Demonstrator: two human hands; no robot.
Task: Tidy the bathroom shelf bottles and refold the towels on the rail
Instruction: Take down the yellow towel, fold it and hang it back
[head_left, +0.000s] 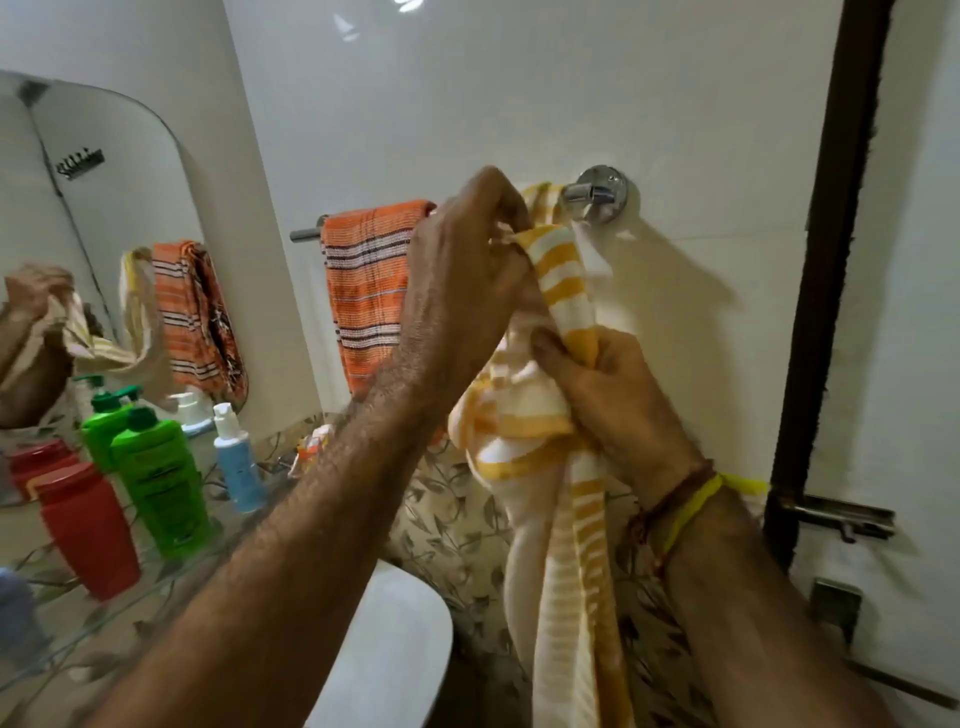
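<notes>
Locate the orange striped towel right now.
In the head view the orange striped towel hangs over the rail left of centre, just left of the left hand, which grips the yellow striped towel.

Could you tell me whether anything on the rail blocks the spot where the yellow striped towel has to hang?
Nothing visible does. The orange towel hangs further left on the rail, and both the left hand and right hand already grip the yellow striped towel by the rail's right bracket.

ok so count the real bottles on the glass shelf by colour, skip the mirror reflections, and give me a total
Red bottle: 1
Green pump bottle: 1
Blue bottle with white cap: 1
Total: 3
</notes>
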